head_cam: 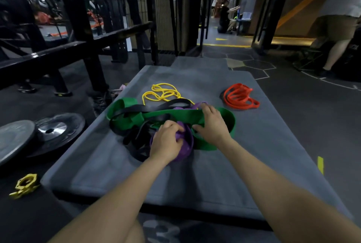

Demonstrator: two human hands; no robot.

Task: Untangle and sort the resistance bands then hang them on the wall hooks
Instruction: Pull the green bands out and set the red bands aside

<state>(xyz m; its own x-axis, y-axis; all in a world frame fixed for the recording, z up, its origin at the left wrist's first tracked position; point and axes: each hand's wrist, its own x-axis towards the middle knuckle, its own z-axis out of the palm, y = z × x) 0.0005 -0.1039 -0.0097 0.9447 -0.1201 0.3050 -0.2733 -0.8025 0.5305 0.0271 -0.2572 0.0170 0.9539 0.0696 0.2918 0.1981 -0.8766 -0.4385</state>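
A tangle of resistance bands lies on a grey mat. A wide green band loops through a black band and a purple band. My left hand grips the purple band near the tangle's front. My right hand rests on the green band with fingers curled over it. Thin yellow bands lie behind the tangle. Orange-red bands sit apart in a pile at the right. No wall hooks are in view.
Weight plates and a yellow collar clamp lie on the floor at left. A black metal rack stands behind them. A person stands at the far right; other people sit down the corridor.
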